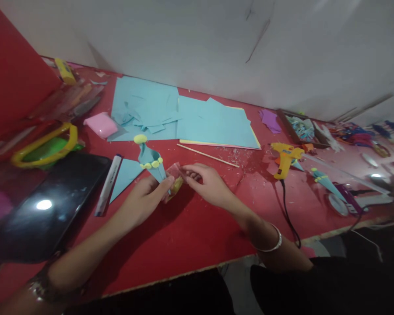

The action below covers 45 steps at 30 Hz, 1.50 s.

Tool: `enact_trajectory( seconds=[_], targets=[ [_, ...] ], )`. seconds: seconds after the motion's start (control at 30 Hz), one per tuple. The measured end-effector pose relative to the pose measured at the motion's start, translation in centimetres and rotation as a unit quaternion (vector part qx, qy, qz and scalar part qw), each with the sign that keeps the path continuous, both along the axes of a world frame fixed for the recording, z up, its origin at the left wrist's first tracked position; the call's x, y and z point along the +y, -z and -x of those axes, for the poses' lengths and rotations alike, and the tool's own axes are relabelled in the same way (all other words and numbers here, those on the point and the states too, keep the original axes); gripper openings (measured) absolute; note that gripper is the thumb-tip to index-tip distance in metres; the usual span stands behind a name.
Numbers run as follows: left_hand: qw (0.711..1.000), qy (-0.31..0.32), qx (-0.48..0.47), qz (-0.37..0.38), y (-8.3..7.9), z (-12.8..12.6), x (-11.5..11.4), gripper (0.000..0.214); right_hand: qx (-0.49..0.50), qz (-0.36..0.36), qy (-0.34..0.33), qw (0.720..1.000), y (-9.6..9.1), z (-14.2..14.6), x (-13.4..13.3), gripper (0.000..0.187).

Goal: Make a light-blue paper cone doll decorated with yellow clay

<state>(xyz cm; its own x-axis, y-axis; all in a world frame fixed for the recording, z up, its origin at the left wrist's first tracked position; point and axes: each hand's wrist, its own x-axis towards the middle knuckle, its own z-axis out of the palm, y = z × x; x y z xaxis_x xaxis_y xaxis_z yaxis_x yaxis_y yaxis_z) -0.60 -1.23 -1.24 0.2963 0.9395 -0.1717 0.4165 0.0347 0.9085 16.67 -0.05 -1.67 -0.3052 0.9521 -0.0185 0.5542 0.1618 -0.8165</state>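
My left hand (149, 197) and my right hand (206, 183) meet over the red table (190, 236). Between their pinched fingers is a small clear wrapper with something yellow inside (176, 177). My left hand's fingers also touch the tip of a light blue paper cone (153, 162), which lies on the table with a yellow ball on top and a row of yellow beads across it. A silver bangle (273, 245) sits on my right wrist.
Light blue paper sheets (213, 122) and scraps lie behind. A thin wooden stick (207, 155), a marker (107, 184), a dark tablet (49, 205), a pink lump (101, 124), a yellow-rimmed green object (46, 146), a yellow glue gun (285, 158) and another blue cone (325, 180) surround the hands.
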Motion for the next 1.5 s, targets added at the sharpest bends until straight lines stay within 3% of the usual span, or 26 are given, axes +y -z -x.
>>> enact_trajectory(
  seconds=[0.23, 0.33, 0.5, 0.63, 0.83, 1.27, 1.5],
  targets=[
    [1.0, 0.009, 0.01, 0.0, 0.3, 0.1, 0.1, 0.043, -0.071, -0.019, 0.025, 0.997, 0.0, 0.3, -0.2, 0.018],
    [1.0, 0.01, 0.022, 0.011, 0.3, 0.1, 0.0, 0.043, -0.079, -0.031, 0.018, 0.996, 0.2, 0.4, -0.4, 0.025],
    [1.0, 0.003, 0.016, 0.016, -0.2, -0.1, -0.1, 0.042, -0.143, -0.126, -0.038, 0.981, 0.2, 0.7, -0.9, 0.033],
    [1.0, -0.001, 0.013, 0.011, -0.5, -0.3, -0.1, 0.04, -0.223, -0.146, -0.044, 0.963, -0.2, 0.9, -1.1, 0.031],
    [1.0, 0.008, 0.009, 0.0, -0.1, -0.1, 0.0, 0.04, -0.098, -0.08, -0.012, 0.992, 0.1, 0.5, -0.5, 0.019],
    [1.0, 0.013, 0.007, 0.008, 0.2, 0.0, -0.1, 0.043, 0.049, 0.013, -0.008, 0.999, 0.6, -0.1, 0.7, 0.023],
    [1.0, 0.019, 0.019, -0.002, -0.1, -0.1, 0.1, 0.042, 0.056, -0.027, -0.062, 0.996, 0.4, 0.1, 0.3, 0.014]
  ],
)
